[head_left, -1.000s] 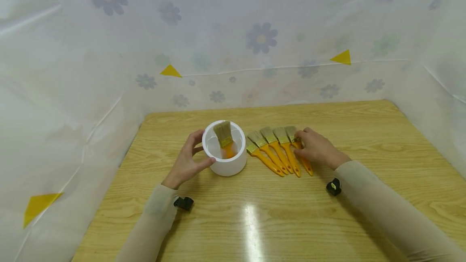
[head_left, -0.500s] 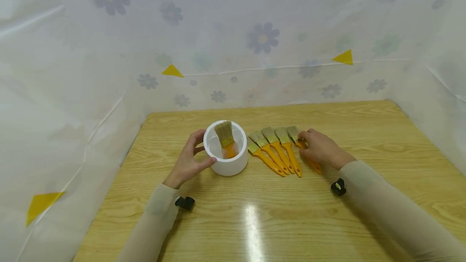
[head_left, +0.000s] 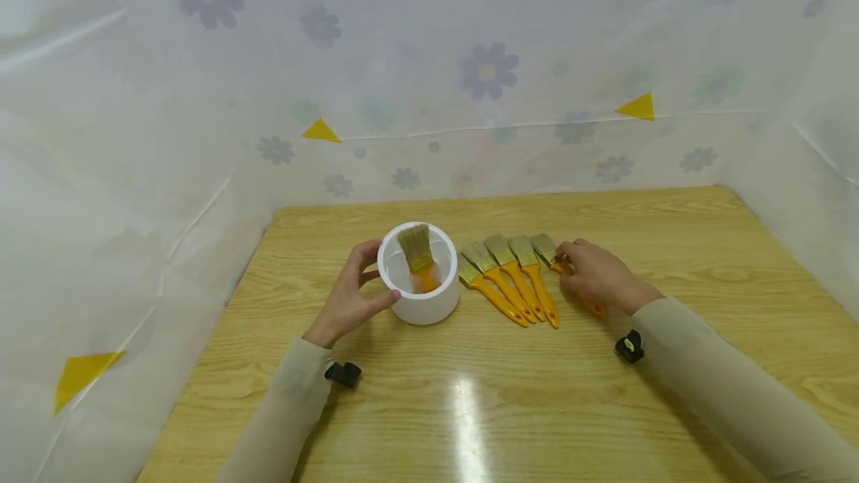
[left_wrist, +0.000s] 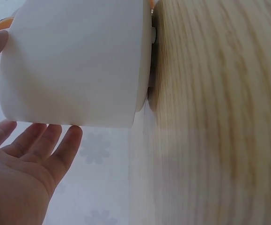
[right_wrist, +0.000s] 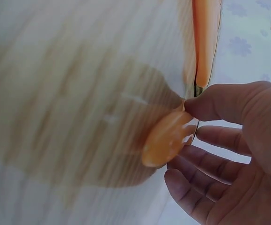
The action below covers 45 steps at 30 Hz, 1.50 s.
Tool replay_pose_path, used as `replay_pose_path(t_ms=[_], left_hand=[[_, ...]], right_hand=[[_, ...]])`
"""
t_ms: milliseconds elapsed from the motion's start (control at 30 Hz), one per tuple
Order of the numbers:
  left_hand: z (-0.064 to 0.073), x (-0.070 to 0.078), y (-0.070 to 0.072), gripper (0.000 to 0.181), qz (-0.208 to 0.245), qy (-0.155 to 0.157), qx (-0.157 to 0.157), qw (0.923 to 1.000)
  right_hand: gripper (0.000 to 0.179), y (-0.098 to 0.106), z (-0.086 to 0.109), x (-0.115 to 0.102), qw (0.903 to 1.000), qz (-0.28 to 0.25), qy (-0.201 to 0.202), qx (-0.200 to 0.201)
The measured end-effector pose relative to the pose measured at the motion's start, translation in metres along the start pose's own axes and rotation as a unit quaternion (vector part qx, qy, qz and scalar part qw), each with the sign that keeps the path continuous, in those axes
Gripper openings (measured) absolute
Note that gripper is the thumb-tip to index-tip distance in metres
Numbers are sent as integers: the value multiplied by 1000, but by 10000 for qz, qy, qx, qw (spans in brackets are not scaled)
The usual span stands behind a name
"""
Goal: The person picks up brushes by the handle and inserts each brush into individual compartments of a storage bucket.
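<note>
My left hand (head_left: 349,295) holds the white round pot (head_left: 426,310) by its left side, thumb at the front rim and fingers along the wall. Inside the pot, one paintbrush (head_left: 414,246) leans with its bristles up and its orange handle down. To the right, my right hand (head_left: 602,276) pinches the rightmost paintbrush (head_left: 544,246) near the neck, between thumb and fingers. The right wrist view shows that brush's orange handle (right_wrist: 165,139) end-on, close over the table. Left of it, several similar paintbrushes (head_left: 513,278) lie fanned out beside the pot.
A wood-grain table (head_left: 403,408) carries everything. Behind it hangs a pale flowered sheet (head_left: 436,73) with yellow triangles, and white sheeting (head_left: 101,192) closes off the left side. Small black devices (head_left: 344,374) sit at both wrists.
My right hand has moved slightly right, drawing the rightmost paintbrush away from the fanned ones and turning its handle end outward. The left hand and pot stay as they were.
</note>
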<state>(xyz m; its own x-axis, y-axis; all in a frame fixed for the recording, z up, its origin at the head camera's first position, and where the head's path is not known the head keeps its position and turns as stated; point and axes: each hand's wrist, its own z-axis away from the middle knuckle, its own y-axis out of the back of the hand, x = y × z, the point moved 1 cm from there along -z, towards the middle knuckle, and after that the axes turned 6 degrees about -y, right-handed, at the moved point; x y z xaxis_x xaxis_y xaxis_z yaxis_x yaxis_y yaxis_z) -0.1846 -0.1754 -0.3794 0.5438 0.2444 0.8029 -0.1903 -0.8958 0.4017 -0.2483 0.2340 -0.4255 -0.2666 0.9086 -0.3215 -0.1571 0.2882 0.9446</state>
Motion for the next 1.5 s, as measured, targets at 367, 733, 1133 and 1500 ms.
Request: replay_pose_path(t_ms=[367, 733, 1133, 1500], left_hand=[[0, 2, 0, 74, -141, -10, 4, 9999], [1, 2, 0, 73, -96, -12, 23, 10000], [2, 0, -1, 74, -110, 72, 48, 9999], [2, 1, -4, 78, -172, 38, 87, 9998]], right_hand=[[49, 4, 4, 1, 10000, -41, -49, 36], [50, 4, 5, 5, 10000, -47, -19, 61], [44, 4, 7, 7, 10000, 15, 24, 13], [45, 6, 11, 7, 9999, 83, -71, 32]])
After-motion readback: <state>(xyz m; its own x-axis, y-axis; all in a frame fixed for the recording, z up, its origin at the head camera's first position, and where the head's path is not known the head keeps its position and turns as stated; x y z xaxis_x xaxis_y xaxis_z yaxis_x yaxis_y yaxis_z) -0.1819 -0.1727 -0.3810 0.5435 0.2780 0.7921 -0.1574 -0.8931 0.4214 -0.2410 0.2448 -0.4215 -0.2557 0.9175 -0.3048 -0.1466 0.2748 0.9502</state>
